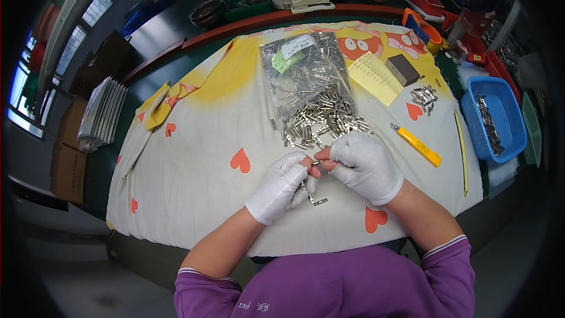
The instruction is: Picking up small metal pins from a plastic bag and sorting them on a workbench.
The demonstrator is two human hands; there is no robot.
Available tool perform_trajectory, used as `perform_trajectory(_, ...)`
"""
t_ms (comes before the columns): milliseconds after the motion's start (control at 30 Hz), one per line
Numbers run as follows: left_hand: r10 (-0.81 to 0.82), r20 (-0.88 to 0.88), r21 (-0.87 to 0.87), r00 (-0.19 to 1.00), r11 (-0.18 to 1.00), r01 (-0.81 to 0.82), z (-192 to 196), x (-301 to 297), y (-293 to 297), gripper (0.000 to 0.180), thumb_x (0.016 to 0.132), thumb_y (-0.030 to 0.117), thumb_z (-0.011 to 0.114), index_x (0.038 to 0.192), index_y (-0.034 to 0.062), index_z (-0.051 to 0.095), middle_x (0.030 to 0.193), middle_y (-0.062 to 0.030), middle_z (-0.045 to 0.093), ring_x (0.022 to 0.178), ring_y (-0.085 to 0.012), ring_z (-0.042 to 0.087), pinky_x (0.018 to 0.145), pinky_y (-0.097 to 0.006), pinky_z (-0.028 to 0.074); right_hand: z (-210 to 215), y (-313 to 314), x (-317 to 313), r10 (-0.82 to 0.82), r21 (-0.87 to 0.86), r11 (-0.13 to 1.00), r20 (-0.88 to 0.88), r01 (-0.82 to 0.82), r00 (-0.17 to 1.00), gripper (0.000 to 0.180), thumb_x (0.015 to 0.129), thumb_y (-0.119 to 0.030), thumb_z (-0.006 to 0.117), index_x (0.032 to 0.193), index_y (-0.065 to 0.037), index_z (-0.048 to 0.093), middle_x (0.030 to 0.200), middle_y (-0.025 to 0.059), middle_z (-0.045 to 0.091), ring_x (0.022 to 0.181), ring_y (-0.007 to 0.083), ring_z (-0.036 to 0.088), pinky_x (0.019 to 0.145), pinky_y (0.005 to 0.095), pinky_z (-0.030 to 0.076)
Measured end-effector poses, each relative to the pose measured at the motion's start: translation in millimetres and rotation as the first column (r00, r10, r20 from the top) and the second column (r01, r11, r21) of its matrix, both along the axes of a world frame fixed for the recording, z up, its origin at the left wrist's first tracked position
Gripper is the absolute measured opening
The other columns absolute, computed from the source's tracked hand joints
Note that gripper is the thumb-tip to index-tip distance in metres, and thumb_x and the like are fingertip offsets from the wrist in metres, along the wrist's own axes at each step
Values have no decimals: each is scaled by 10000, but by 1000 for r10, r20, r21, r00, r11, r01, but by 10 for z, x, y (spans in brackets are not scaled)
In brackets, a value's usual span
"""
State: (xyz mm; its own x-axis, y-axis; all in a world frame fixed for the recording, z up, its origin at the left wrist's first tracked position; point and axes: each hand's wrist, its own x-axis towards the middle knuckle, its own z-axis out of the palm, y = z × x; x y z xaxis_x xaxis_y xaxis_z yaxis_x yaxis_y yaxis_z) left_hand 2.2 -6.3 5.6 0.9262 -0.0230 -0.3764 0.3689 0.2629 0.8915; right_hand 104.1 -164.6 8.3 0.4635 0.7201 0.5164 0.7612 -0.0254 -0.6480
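Metal clip point(316, 163) pinched between white-gloved left hand point(281, 186), right hand point(363, 166).

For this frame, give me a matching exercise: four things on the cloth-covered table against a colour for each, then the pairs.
Things:
1. utility knife
2. basket of metal parts
3. gloves, left hand and right hand
4. small box

Colours:
A. white
B. dark brown
C. yellow
D. blue

Pairs: 1-C, 2-D, 3-A, 4-B
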Motion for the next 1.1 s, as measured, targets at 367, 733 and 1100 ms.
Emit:
perform_trajectory(367,-5,-13,-79,1000,997,4,-52,-7,-3,283,922,349,450,854,85,525,623,2,518,432,-44,361,390,-185,273,11,-13,-1,27,-97,995,45,-22,999,160,686,-94,701,839,-64,665,686,72,584,630,239,567,569,332,446)
perform_trajectory(733,213,100,-354,972,920,-165,-133,28,130,135,911,201,436,896,73,475,698,-40,518,402,-75,332,364,-211,246,90,-21,14,407,-427,838,73,-340,911,191,626,-190,728,729,-63,628,694,87,554,704,271,561,602,366,444)
perform_trajectory(1100,172,42,-361,984,921,-145,-151,39,106,187,910,271,486,845,97,466,697,-30,524,405,-62,338,373,-199,247,-2,22,-18,228,-514,851,169,-112,959,122,642,-133,669,632,-62,570,665,85,548,690,265,555,606,368,445)
